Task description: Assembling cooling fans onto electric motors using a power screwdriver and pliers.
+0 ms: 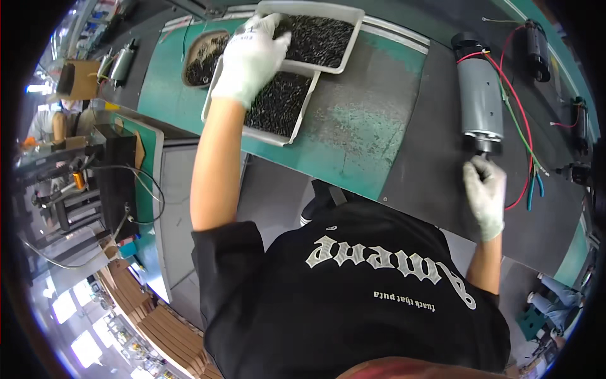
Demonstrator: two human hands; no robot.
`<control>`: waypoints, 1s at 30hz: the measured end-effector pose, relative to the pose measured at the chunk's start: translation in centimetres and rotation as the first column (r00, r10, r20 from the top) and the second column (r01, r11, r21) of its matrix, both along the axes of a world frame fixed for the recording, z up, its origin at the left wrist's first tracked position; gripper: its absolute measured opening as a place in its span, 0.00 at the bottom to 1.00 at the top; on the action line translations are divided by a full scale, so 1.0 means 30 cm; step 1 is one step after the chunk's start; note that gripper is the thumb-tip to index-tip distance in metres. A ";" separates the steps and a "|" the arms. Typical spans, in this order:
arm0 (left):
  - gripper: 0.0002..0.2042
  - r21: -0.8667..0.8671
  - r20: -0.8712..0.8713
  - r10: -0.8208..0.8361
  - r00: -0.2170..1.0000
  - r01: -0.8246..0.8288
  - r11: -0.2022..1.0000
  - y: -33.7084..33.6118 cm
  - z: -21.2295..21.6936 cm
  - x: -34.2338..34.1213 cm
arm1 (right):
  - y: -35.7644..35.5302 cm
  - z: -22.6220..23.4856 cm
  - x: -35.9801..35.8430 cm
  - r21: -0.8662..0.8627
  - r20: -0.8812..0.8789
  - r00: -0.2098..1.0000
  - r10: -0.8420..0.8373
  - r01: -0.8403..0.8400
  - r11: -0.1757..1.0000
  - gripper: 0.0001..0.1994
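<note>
My gloved left hand (254, 60) is over the white trays at the far left of the bench. Its thumb and fingers curl around something dark at the edge of the far tray (355, 41), which I cannot make out. Small black parts, perhaps screws, fill that tray and the near tray (302, 120). On the right lies a grey cylindrical motor (481, 95) with black ends and red and green wires. My gloved right hand (486, 192) is closed at its near end, with the fingertips pinched on the short shaft (483, 155).
Beside the trays stands a brown-rimmed bin (188, 63) of black parts. Blue-handled pliers (534, 186) lie right of my right hand. More motors, one dark (537, 50), lie along the right edge. Another grey motor (123, 63) and a cardboard box (80, 79) are at far left.
</note>
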State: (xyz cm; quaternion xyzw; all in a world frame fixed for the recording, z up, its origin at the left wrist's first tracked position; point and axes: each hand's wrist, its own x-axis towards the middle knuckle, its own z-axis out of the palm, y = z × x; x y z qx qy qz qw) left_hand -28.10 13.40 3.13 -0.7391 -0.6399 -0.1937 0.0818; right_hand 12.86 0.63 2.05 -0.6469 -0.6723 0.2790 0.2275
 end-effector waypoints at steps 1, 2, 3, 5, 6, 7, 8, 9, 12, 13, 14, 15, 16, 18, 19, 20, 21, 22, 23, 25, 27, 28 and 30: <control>0.16 -0.006 -0.078 -0.047 0.996 0.047 0.999 0.070 -0.015 -0.009 | -0.016 -0.022 -0.009 -0.021 -0.034 0.999 0.001 -0.002 1.000 0.13; 0.16 -0.004 -0.094 -0.066 0.993 0.066 0.998 0.097 -0.034 -0.025 | -0.027 -0.033 -0.011 -0.038 -0.067 0.998 0.004 -0.007 0.999 0.11; 0.16 -0.105 -0.169 -0.064 0.984 0.046 0.993 0.132 -0.054 -0.029 | -0.036 -0.029 -0.001 -0.101 -0.178 0.983 -0.036 0.018 0.995 0.09; 0.16 -0.224 -0.258 -0.096 0.961 0.037 0.974 0.179 -0.061 0.001 | -0.082 0.038 0.032 -0.213 -0.301 0.949 -0.098 0.033 0.976 0.06; 0.17 -0.240 -0.268 -0.114 0.957 0.048 0.969 0.184 -0.066 0.017 | -0.096 0.108 0.060 -0.255 -0.313 0.944 -0.104 0.022 0.967 0.07; 0.16 -0.210 -0.302 -0.119 0.946 0.055 0.976 0.186 -0.082 0.009 | -0.119 0.150 0.119 -0.198 -0.287 0.955 -0.069 0.011 0.980 0.14; 0.17 -0.203 -0.326 -0.111 0.939 0.045 0.978 0.191 -0.084 0.016 | -0.139 0.202 0.216 -0.160 -0.398 0.913 -0.085 0.022 0.987 0.17; 0.17 -0.194 -0.344 -0.102 0.933 0.036 0.980 0.190 -0.087 0.014 | -0.170 0.237 0.321 -0.117 -0.498 0.862 -0.092 0.038 0.992 0.20; 0.17 -0.192 -0.402 -0.143 0.904 0.070 0.979 0.161 -0.057 0.012 | -0.100 0.219 0.536 0.561 -0.705 0.655 -0.272 0.750 0.350 0.16; 0.17 -0.169 -0.418 -0.155 0.895 0.091 0.981 0.170 -0.053 -0.020 | -0.046 0.239 0.579 0.750 -0.586 0.715 -0.382 0.657 0.079 0.11; 0.18 -0.194 -0.403 -0.168 0.900 0.096 0.976 0.187 -0.059 -0.037 | -0.017 0.227 0.661 0.783 -0.550 0.688 -0.474 0.622 -0.007 0.11; 0.18 -0.219 -0.391 -0.170 0.904 0.088 0.972 0.200 -0.080 -0.050 | 0.008 0.185 0.748 0.811 -0.522 0.652 -0.550 0.579 -0.084 0.12; 0.17 -0.247 -0.354 -0.174 0.919 0.088 0.965 0.203 -0.069 -0.038 | 0.030 0.156 0.822 0.803 -0.464 0.708 -0.533 0.590 0.086 0.14; 0.16 -0.200 -0.330 -0.198 0.923 0.137 0.970 0.223 -0.095 -0.062 | 0.080 0.134 0.876 0.671 -0.470 0.787 -0.401 0.613 0.417 0.16; 0.15 -0.161 -0.316 -0.229 0.921 0.186 0.969 0.232 -0.107 -0.084 | 0.104 0.139 0.854 0.557 -0.536 0.787 -0.306 0.602 0.572 0.16; 0.15 -0.123 -0.306 -0.258 0.916 0.231 0.965 0.228 -0.113 -0.112 | 0.131 0.120 0.888 0.564 -0.537 0.790 -0.294 0.596 0.572 0.16; 0.15 -0.120 -0.310 -0.247 0.918 0.220 0.968 0.196 -0.090 -0.100 | 0.156 0.067 0.975 0.331 -0.602 0.752 -0.269 0.541 0.773 0.17; 0.14 -0.183 -0.065 -0.225 0.972 0.210 0.960 0.187 -0.061 -0.043 | 0.185 0.016 1.075 0.061 -0.648 0.705 -0.289 0.426 0.903 0.18; 0.13 -0.228 0.173 -0.162 0.972 0.199 0.953 0.148 -0.003 0.020 | 0.222 -0.002 1.112 0.141 -0.593 0.781 -0.197 0.342 0.929 0.20; 0.12 -0.264 0.646 -0.034 0.762 0.265 0.927 0.044 0.080 0.146 | 0.188 0.066 1.074 0.140 -0.566 0.800 -0.201 0.333 0.932 0.20; 0.12 -0.142 0.968 0.047 0.246 0.384 0.913 -0.101 0.141 0.323 | 0.136 0.186 0.902 0.144 -0.667 0.719 -0.195 0.381 0.913 0.20; 0.12 -0.047 0.993 0.089 -0.079 0.426 0.904 -0.184 0.156 0.413 | 0.092 0.200 0.895 0.194 -0.800 0.589 -0.112 0.432 0.881 0.21; 0.14 0.068 0.959 0.082 -0.272 0.499 0.864 -0.268 0.122 0.568 | 0.017 0.295 0.716 0.333 -0.874 0.476 0.096 0.445 0.832 0.22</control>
